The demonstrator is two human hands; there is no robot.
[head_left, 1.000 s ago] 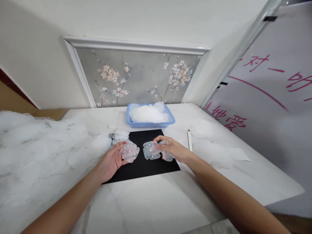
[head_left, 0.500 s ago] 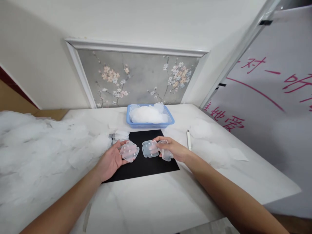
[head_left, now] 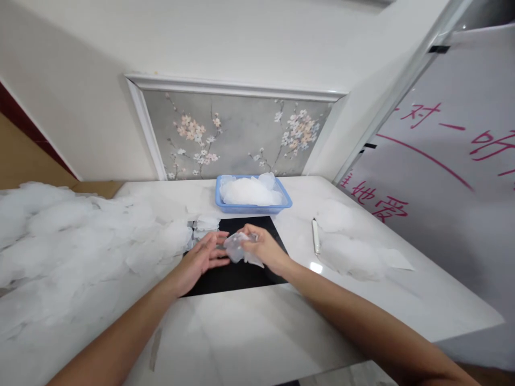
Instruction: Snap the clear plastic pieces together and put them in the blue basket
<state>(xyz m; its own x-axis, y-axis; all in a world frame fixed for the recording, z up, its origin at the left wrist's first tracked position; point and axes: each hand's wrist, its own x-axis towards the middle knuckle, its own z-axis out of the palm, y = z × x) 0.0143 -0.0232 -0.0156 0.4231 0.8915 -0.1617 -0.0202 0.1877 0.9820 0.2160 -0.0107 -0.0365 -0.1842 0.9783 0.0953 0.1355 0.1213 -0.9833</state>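
Observation:
My right hand (head_left: 263,250) is closed on a stack of translucent plastic pieces (head_left: 238,250), held tilted over the black mat (head_left: 237,273). My left hand (head_left: 201,259) lies just left of them with its fingers stretched towards the pieces, fingertips at or near their edge. No piece shows in its palm. A few more translucent pieces (head_left: 205,224) lie at the mat's far left corner.
A blue tray (head_left: 253,203) heaped with white pieces stands behind the mat. A large heap of white pieces (head_left: 80,241) covers the table's left side, a smaller heap (head_left: 346,246) lies right, beside a white pen (head_left: 315,236). A whiteboard (head_left: 442,161) leans on the right.
The two hands have come together over the mat. The piece that lay in my left palm and the one on the mat are now gathered in my right hand.

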